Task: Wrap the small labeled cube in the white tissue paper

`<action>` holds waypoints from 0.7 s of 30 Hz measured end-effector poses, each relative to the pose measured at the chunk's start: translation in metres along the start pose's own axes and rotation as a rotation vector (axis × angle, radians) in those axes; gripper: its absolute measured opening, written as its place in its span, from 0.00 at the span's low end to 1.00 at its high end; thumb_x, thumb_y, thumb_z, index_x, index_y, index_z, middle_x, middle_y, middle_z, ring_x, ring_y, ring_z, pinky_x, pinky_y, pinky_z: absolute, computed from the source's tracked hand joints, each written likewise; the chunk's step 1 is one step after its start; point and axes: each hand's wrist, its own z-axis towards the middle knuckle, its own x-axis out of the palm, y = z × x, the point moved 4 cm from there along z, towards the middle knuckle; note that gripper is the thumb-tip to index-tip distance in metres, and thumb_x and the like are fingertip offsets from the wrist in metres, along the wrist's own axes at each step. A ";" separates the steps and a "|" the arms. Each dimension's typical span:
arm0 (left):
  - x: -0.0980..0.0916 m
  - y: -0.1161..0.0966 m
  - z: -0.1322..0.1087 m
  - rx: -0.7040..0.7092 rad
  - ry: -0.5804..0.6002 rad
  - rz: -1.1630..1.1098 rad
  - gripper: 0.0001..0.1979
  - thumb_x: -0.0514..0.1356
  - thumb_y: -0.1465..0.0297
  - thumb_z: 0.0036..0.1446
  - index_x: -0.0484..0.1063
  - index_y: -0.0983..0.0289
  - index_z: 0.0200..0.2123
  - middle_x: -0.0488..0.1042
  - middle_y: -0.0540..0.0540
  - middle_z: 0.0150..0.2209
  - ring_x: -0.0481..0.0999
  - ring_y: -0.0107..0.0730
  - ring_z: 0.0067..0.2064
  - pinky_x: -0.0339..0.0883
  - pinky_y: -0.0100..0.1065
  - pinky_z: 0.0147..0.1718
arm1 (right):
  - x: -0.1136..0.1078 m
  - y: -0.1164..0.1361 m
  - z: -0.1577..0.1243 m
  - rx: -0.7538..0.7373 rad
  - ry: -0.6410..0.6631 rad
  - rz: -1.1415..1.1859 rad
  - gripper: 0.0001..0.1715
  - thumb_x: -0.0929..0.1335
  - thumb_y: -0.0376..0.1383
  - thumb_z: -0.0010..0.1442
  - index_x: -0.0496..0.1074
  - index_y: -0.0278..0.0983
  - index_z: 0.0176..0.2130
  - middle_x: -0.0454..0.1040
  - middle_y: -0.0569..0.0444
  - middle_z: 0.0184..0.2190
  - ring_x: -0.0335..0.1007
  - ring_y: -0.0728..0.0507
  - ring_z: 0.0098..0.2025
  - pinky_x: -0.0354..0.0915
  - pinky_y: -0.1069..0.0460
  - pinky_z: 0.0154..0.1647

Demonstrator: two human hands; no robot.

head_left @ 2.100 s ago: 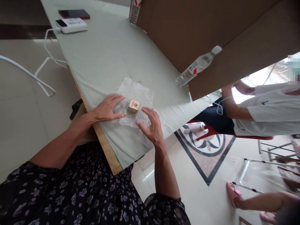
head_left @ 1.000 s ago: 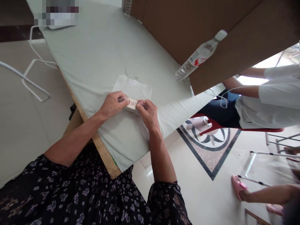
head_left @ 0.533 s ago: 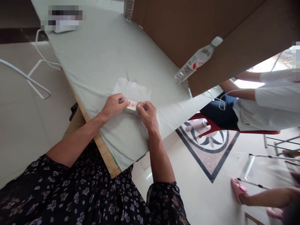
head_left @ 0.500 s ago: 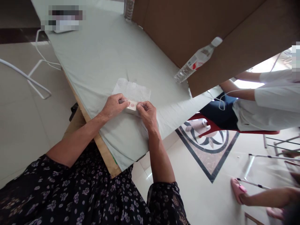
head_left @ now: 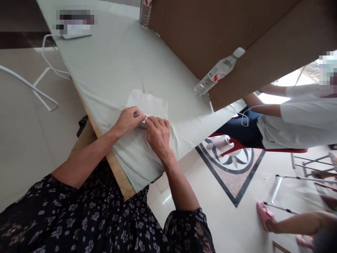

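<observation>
Pale green cloth is spread over the table, lightly creased, with a strip of light brown board left exposed along the near edge. Glossy pale floor tiles are seen below, broken at the right by a pointed inlay of dark and mottled stone. Near the table's corner, a thin, translucent, crinkled sheet is laid flat on the cloth. On its near part, a small pale box is set between the two hands and mostly covered by them. One end of it is pinched by the thumb and forefinger of the left hand. The fingers of the right hand are bent and held close together, tips brought to the box; what is gripped by them cannot be told. A ribbed clear bottle, white-capped, is stood beside smooth brown cardboard.
</observation>
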 end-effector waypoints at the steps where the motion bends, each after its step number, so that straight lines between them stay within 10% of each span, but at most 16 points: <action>1: -0.003 -0.001 0.000 0.018 0.034 -0.003 0.12 0.62 0.59 0.53 0.69 0.62 0.26 0.71 0.50 0.28 0.68 0.31 0.32 0.62 0.34 0.33 | 0.003 -0.001 0.001 -0.005 -0.003 -0.023 0.18 0.59 0.33 0.76 0.77 0.42 0.50 0.82 0.49 0.53 0.74 0.37 0.53 0.59 0.41 0.56; 7: -0.034 0.002 0.000 0.011 0.192 0.029 0.13 0.60 0.61 0.54 0.76 0.64 0.37 0.75 0.51 0.32 0.70 0.33 0.33 0.63 0.34 0.34 | 0.006 0.000 0.002 -0.031 0.045 -0.169 0.17 0.60 0.36 0.77 0.74 0.41 0.56 0.81 0.49 0.52 0.71 0.39 0.51 0.56 0.43 0.54; 21: -0.051 0.010 -0.005 -0.260 0.017 0.554 0.31 0.62 0.51 0.59 0.74 0.64 0.59 0.81 0.61 0.46 0.79 0.49 0.50 0.69 0.41 0.51 | 0.012 0.001 0.008 -0.026 0.064 -0.241 0.13 0.61 0.38 0.76 0.74 0.44 0.52 0.78 0.50 0.49 0.66 0.39 0.50 0.54 0.43 0.51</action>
